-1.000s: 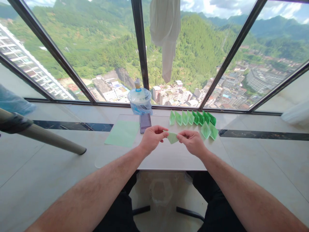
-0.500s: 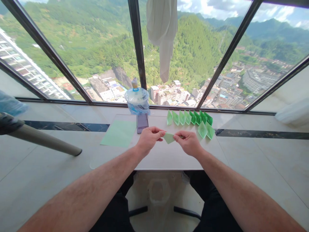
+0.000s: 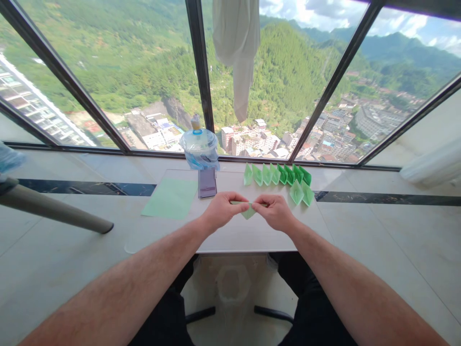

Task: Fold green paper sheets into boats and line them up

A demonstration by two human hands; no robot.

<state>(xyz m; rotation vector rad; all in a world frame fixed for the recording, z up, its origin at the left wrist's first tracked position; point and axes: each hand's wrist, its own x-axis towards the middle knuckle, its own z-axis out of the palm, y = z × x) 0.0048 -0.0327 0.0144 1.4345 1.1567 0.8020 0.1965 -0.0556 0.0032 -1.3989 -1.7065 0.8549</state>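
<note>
A small light-green folded paper (image 3: 248, 214) is pinched between my two hands above the white table (image 3: 230, 240), its pointed lower part hanging down. My left hand (image 3: 226, 210) grips its left side, and my right hand (image 3: 272, 210) its upper right side; the fingertips of both nearly meet at the top edge. Fingers cover much of the paper. Beyond my right hand stand several folded green paper boats (image 3: 257, 175) in a row, from pale to dark green, with two light ones (image 3: 297, 192) in front.
Flat light-green paper (image 3: 171, 198) lies on the table's left side. A phone (image 3: 207, 183) is beside it, with a large plastic water bottle (image 3: 200, 149) behind, near the window. A grey pole (image 3: 57, 206) juts in from the left.
My hands have come closer together on the folded paper, the fingertips now almost touching at its top. The whole view has shifted slightly; the boats stay where they were.
</note>
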